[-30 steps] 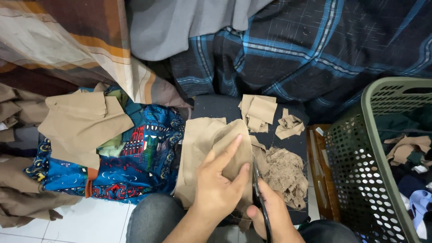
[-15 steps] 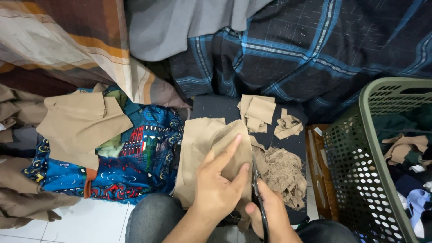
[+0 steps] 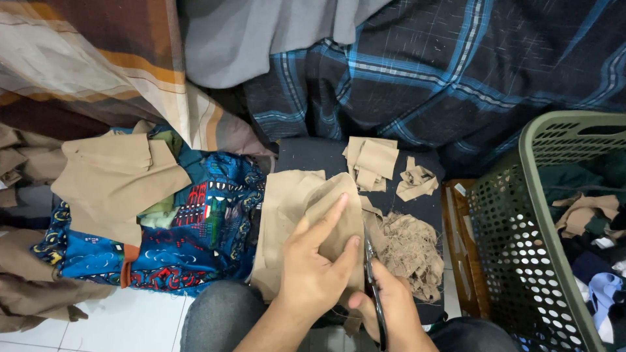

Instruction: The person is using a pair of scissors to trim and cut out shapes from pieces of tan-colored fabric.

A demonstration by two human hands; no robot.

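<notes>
Scissors sit gripped in our right hand, blades at the edge of the tan cloth on our lap. Our left hand lies flat, fingers spread, pressing it. We judge cutting is underway; the next snip needs the cloth kept tight.
</notes>
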